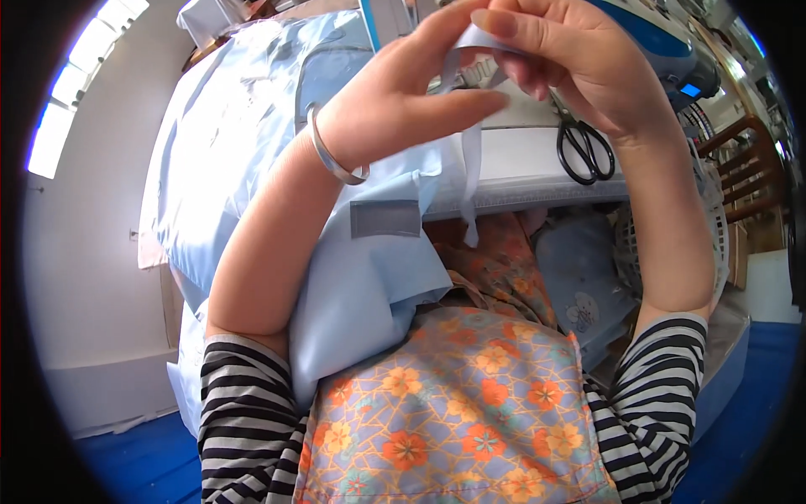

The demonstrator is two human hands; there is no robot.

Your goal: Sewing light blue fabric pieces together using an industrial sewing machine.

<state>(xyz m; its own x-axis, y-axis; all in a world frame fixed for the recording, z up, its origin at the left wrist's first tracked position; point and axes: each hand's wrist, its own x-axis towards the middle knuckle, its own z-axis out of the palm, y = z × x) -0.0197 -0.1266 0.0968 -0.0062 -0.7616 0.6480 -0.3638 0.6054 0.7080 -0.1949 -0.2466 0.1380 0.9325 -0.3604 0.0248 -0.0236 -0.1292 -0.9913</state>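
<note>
My right hand (579,63) is raised at the top centre, its thumb and fingers closed on a narrow pale fabric strip (471,181). The strip loops over between the hands, and its loose end hangs down behind my left thumb. My left hand (411,97), with a silver bangle at the wrist, is close against the right one. Its thumb stretches out apart from its fingers, which reach up to the right thumb; some fingertips are hidden. Below my left forearm, light blue fabric (361,286) with a grey rectangular patch (384,218) drapes over the table edge to my lap.
Black-handled scissors (585,151) lie on the white machine bed (512,155). A sewing machine (663,50) stands at the upper right. More light blue fabric (227,126) covers the left side. A white plastic basket (630,244) and wooden chair (751,160) are on the right.
</note>
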